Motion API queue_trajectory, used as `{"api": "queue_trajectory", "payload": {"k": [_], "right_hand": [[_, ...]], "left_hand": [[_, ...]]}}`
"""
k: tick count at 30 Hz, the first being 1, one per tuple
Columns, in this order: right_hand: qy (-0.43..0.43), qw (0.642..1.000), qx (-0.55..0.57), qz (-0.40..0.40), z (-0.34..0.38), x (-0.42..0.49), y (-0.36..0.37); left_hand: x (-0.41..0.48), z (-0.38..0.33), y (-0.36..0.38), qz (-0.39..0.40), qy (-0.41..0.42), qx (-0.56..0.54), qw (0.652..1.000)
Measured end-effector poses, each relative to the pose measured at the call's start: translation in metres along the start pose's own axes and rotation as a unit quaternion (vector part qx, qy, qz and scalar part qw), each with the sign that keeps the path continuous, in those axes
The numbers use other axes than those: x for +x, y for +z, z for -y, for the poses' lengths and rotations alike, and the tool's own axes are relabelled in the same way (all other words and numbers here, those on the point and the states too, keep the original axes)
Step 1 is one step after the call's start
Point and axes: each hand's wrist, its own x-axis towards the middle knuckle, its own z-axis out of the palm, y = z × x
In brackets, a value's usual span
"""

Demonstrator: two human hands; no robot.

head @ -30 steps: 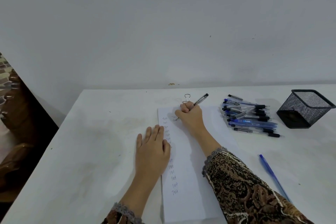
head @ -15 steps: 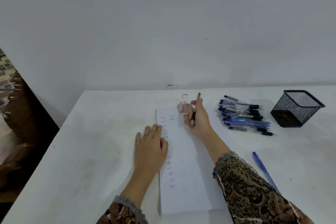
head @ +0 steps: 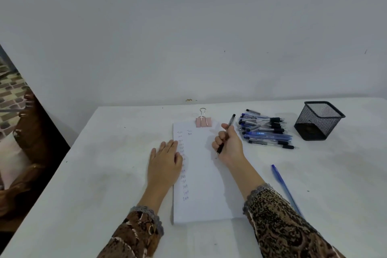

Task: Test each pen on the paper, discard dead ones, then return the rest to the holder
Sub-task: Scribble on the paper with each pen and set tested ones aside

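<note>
The right hand (head: 229, 144) curls in a fist round a dark pen (head: 231, 120), hiding the middle of its barrel. The pen lies slantwise over the paper's (head: 201, 195) right part, its butt end towards the far wall and its tip towards the person; whether the tip touches the sheet is unclear. The left hand (head: 165, 163) lies flat with straight fingers on the paper's left edge, covering part of a column of small, hard-to-read scribbles. The right sleeve (head: 282, 226) cuts off the near end of a blue pen (head: 280, 180) on the tabletop (head: 104, 174).
</note>
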Motion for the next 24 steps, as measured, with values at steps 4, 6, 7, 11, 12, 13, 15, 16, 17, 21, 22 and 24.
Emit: {"api": "queue_trajectory", "payload": {"k": [4, 6, 7, 11, 12, 13, 15, 16, 17, 21, 22, 24], "right_hand": [[-0.078, 0.931, -0.354, -0.042, 0.040, -0.020, -0.011], [-0.151, 0.830, -0.530, -0.084, 0.062, -0.027, -0.029], [-0.169, 0.791, -0.580, -0.100, 0.072, -0.030, -0.040], [-0.104, 0.692, -0.695, -0.166, 0.091, -0.043, -0.086], [-0.078, 0.664, -0.723, -0.173, 0.093, -0.046, -0.095], [-0.054, 0.639, -0.748, -0.169, 0.093, -0.050, -0.104], [-0.027, 0.614, -0.776, -0.142, 0.093, -0.058, -0.116], [-0.025, 0.615, -0.776, -0.133, 0.095, -0.062, -0.119], [-0.026, 0.622, -0.772, -0.130, 0.096, -0.065, -0.121], [-0.035, 0.604, -0.789, -0.108, 0.097, -0.073, -0.124], [-0.040, 0.593, -0.798, -0.100, 0.096, -0.075, -0.124], [-0.060, 0.592, -0.798, -0.095, 0.093, -0.075, -0.127]], "left_hand": [[-0.003, 0.000, 0.000, -0.015, 0.005, 0.001, 1.000], [-0.005, -0.001, 0.000, -0.022, 0.006, -0.001, 1.000], [-0.006, -0.002, 0.000, -0.027, 0.006, -0.004, 1.000], [-0.007, -0.002, 0.000, -0.046, 0.005, -0.017, 0.999], [-0.008, -0.002, 0.001, -0.046, 0.004, -0.018, 0.999], [-0.008, -0.002, 0.001, -0.046, 0.003, -0.018, 0.999], [-0.008, -0.002, 0.001, -0.044, -0.001, -0.019, 0.999], [-0.008, -0.003, 0.001, -0.045, -0.002, -0.020, 0.999], [-0.008, -0.003, 0.001, -0.045, -0.003, -0.021, 0.999], [-0.008, -0.003, 0.000, -0.044, -0.002, -0.021, 0.999], [-0.008, -0.003, 0.000, -0.044, -0.002, -0.023, 0.999], [-0.009, -0.003, 0.000, -0.046, -0.002, -0.026, 0.999]]}}
